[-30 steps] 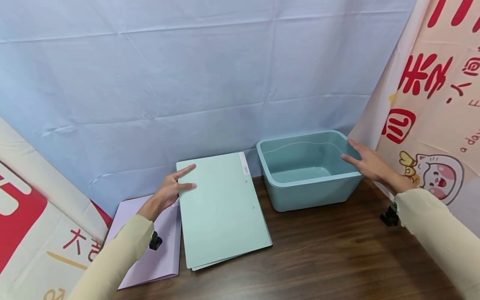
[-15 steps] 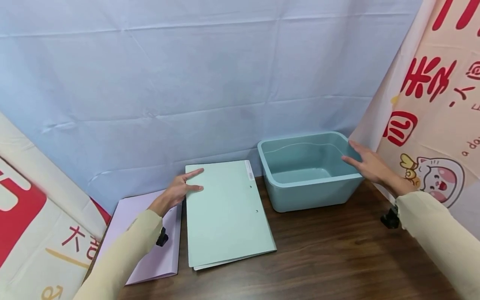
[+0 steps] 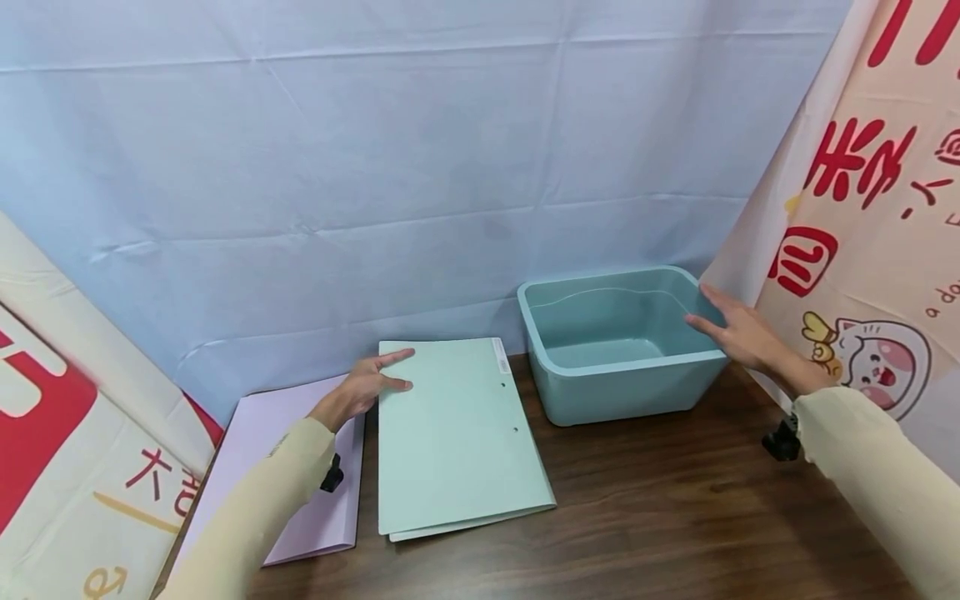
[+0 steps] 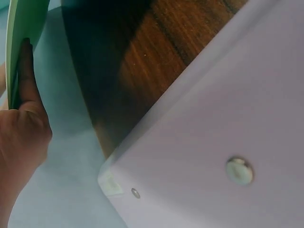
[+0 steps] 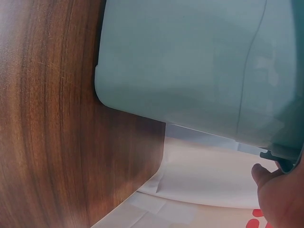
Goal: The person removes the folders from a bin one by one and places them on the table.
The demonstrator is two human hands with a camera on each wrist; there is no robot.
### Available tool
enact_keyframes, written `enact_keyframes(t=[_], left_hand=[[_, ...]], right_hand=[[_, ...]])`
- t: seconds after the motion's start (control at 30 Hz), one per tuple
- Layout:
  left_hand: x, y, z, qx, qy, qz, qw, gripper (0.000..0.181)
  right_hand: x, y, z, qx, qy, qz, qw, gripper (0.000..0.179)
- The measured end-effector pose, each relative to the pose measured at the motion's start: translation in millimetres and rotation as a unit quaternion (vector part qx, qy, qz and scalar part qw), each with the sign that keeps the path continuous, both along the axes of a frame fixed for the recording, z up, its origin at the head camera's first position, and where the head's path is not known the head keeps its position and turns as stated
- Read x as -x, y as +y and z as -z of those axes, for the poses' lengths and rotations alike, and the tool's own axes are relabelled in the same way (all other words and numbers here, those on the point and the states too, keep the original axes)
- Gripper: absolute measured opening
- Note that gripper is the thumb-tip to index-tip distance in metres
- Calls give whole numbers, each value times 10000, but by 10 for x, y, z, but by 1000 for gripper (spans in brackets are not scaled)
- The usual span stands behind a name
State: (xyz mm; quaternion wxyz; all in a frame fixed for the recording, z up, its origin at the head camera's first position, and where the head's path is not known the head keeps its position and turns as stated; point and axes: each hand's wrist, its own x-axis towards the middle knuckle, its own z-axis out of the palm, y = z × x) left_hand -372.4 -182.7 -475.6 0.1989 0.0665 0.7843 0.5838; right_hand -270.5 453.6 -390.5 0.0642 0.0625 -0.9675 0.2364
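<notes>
A mint-green folder (image 3: pixel 465 442) with a white label at its far right corner lies at a slant beside the bin. My left hand (image 3: pixel 367 385) pinches its left edge near the far end, with thumb and one finger over the cover. From the left wrist view, another finger presses the green folder's (image 4: pixel 28 23) underside, so that edge is off the table. To the right, my right hand (image 3: pixel 742 332) grips the right rim of a blue-green plastic bin (image 3: pixel 622 392), thumb over the rim. The right wrist view has fingertips beneath the rim of the bin (image 5: pixel 180 61).
Left of the green folder, partly under the left sleeve, lies a lilac folder (image 3: pixel 330 508) with metal studs. A brown wooden table (image 3: pixel 645 508) carries everything. A pale blue cloth (image 3: pixel 375 167) hangs behind, and a printed banner (image 3: pixel 862 275) borders the right side.
My left hand has moved right and toward me with the green folder, whose far edge has come down from the cloth. The right hand and bin have stayed in place.
</notes>
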Motion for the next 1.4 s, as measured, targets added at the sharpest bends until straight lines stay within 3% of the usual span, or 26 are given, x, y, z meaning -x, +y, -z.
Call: enact_keyframes(t=[0.5, 0.87, 1.1, 1.3, 1.4], left_hand=[[-54, 45, 143, 328, -185, -40, 9993, 73], [-157, 113, 187, 658, 134, -99, 9977, 74], [-214, 184, 177, 1291, 619, -237, 9894, 79], [-217, 214, 156, 1591, 838, -192, 9835, 85], [-232, 203, 119, 1579, 804, -128, 9841, 88]], right_hand=[[20, -11, 21, -64, -47, -57, 10000, 84], [36, -21, 16, -289, -145, -24, 9995, 86], [36, -35, -15, -547, -181, -105, 9983, 86], [43, -17, -61, -748, -236, -206, 9967, 88], [41, -8, -87, -865, -245, -289, 9955, 89]])
